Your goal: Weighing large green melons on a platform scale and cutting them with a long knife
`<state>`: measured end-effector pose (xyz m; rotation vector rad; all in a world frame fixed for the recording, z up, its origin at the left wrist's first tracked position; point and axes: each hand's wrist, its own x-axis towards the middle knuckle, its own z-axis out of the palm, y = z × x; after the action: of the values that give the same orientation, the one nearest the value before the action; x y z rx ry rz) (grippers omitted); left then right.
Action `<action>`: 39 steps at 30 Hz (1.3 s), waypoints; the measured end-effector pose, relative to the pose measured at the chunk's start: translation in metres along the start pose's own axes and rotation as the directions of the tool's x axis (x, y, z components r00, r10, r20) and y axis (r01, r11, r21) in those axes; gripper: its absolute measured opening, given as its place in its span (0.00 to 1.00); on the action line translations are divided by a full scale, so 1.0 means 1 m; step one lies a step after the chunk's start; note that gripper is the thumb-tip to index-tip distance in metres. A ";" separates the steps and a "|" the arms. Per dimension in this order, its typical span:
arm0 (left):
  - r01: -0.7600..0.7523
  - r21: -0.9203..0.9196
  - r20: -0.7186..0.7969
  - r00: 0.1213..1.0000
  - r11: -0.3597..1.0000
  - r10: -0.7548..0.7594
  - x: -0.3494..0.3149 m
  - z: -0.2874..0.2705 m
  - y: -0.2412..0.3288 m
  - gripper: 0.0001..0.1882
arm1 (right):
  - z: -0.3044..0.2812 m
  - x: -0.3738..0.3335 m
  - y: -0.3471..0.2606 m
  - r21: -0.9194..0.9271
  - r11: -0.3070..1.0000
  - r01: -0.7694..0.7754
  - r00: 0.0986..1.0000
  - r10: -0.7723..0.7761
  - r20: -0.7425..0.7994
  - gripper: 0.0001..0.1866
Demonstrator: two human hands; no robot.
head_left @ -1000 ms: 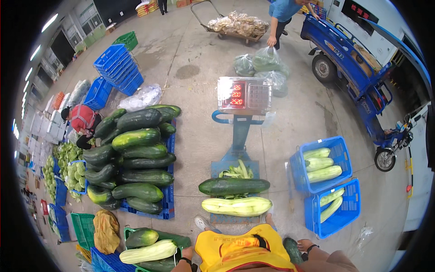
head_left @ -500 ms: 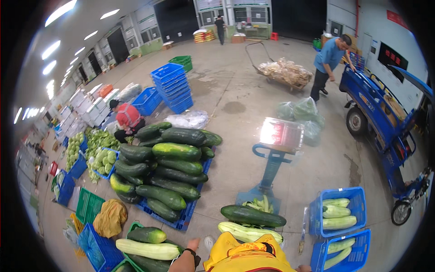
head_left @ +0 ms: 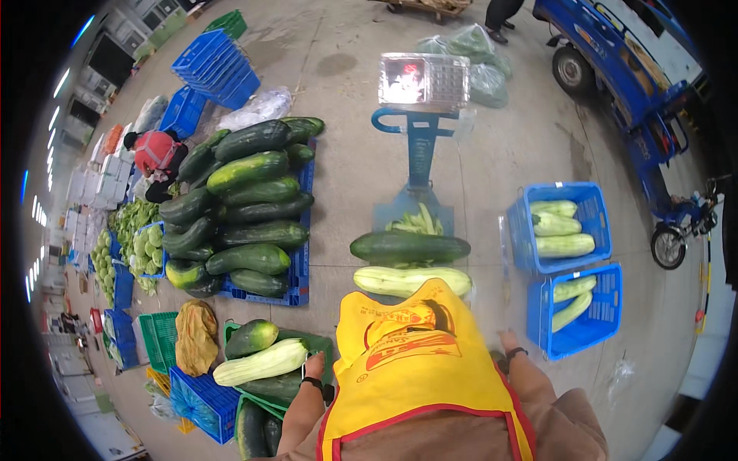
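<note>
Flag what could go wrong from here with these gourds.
The dark gourd and the pale gourd lie across the scale, ends past its platform, so a bump might roll one off.

The second pale gourd, beside the left hand, rests on a darker one and could slide.

The gourd pile is stacked loosely on the pallet; disturbing one might shift others.

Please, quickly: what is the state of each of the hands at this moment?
Left hand: near the pale gourd at left; whether it grips cannot be told.
Right hand: beside the yellow apron; open or closed cannot be told.
</note>
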<state>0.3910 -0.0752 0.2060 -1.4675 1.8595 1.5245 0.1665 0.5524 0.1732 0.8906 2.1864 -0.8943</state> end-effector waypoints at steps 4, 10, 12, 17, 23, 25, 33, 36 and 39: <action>0.347 -0.191 0.049 0.938 0.918 -0.344 -0.004 0.000 -0.009 0.08 | 0.003 0.049 0.099 -0.175 0.969 0.174 0.969 -0.137 0.205 0.37; 0.236 -0.152 -0.043 0.969 0.960 -0.245 -0.017 0.014 0.067 0.07 | -0.002 0.005 0.094 -0.533 0.603 0.593 0.804 -0.476 0.357 0.11; 0.198 -0.133 -0.039 0.978 0.971 -0.205 -0.011 0.011 0.081 0.08 | 0.003 0.001 0.088 -0.355 0.815 0.458 0.860 -0.306 0.408 0.09; 0.174 -0.181 0.022 0.985 0.968 -0.173 -0.017 0.011 0.104 0.11 | 0.004 -0.022 0.066 0.253 0.942 -0.220 0.913 0.108 0.393 0.11; 0.214 -0.105 0.000 0.977 0.971 -0.215 -0.010 0.018 0.089 0.08 | -0.002 -0.046 0.042 0.364 0.838 -0.407 0.889 0.271 0.369 0.12; 0.225 -0.125 0.030 0.974 0.966 -0.223 -0.008 0.018 0.076 0.08 | 0.000 -0.039 0.055 0.410 0.800 -0.439 0.873 0.271 0.406 0.12; 0.205 -0.133 0.107 0.976 0.970 -0.191 -0.010 0.021 0.059 0.10 | -0.007 -0.046 0.031 0.366 0.817 -0.446 0.872 0.306 0.382 0.12; 0.239 -0.180 0.071 0.971 0.954 -0.230 -0.014 0.027 0.059 0.11 | -0.009 -0.047 0.026 0.390 0.810 -0.438 0.877 0.290 0.383 0.12; 0.211 -0.170 0.087 0.976 0.962 -0.199 -0.015 0.023 0.056 0.11 | -0.010 -0.050 0.022 0.393 0.811 -0.434 0.884 0.300 0.358 0.11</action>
<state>0.3419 -0.0539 0.2384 -1.6071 1.5108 1.6517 0.2105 0.5544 0.2078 1.2769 1.4954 -1.2772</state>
